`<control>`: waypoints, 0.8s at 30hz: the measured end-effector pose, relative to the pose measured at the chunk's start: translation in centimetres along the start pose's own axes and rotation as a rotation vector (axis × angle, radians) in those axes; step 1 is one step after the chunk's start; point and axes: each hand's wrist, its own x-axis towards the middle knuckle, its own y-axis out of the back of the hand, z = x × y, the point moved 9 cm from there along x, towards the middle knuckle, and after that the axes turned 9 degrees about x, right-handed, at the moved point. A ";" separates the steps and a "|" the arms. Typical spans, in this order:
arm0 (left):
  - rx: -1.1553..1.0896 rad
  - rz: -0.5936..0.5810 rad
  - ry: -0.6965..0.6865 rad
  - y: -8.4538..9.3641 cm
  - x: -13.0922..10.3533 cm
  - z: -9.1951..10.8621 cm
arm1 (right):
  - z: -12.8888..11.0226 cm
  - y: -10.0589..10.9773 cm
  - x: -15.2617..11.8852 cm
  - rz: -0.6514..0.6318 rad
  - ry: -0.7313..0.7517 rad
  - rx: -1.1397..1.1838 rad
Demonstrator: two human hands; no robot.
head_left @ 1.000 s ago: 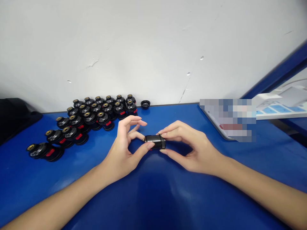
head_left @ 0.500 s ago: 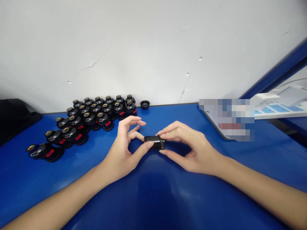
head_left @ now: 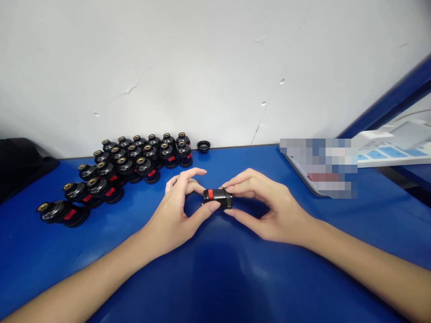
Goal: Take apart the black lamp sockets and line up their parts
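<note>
A black lamp holder with a red switch piece lies on its side between my hands, over the blue table. My left hand has its thumb on the near side of the body and curled fingers at the left end; the index finger is raised. At the right end, the thumb and fingertips of my right hand pinch the ribbed ring. A small brass-coloured bit shows at the lower left of the part, mostly covered by my left hand.
Several similar black lamp holders with brass tops stand in rows at the left. A small black round cap rests by the white wall. On the right lies a blurred-out tray-like object. Dark cloth sits far left.
The lamp holder has turned about its long axis, so its red piece now faces up. My left fingers have shifted around it; my right hand keeps its place at the ring.
</note>
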 end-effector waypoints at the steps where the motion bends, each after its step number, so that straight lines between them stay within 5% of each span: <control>1: -0.013 0.004 -0.002 0.0 0.0 0.0 | -0.1 0.0 0.0 -0.001 0.007 -0.004; 24: 0.124 0.082 -0.086 1.2 0.1 1.0 | -0.1 0.0 0.1 0.001 0.005 0.036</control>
